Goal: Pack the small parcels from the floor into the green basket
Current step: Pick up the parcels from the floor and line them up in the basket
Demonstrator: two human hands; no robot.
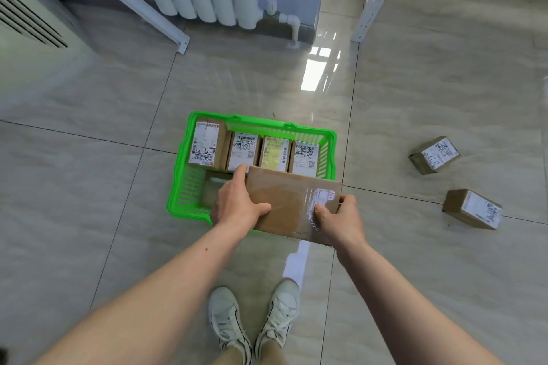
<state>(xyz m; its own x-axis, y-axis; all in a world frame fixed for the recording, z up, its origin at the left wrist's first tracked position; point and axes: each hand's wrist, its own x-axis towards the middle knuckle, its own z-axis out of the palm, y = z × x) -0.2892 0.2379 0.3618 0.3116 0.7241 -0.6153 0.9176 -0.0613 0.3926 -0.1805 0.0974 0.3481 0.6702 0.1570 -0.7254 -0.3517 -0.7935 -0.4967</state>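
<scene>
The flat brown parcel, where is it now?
In the head view, the flat brown parcel is held by the left hand and right hand over the green basket's near right corner.

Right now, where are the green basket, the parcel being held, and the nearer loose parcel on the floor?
green basket (181,187): head view, on its left slatted wall.
held parcel (289,198): head view, on its brown top face.
nearer floor parcel (482,208): head view, on its white label.

Left hand (240,204), right hand (341,218) grip brown parcel (290,201) over green basket (184,187) — two parcels (434,154) on floor.
</scene>
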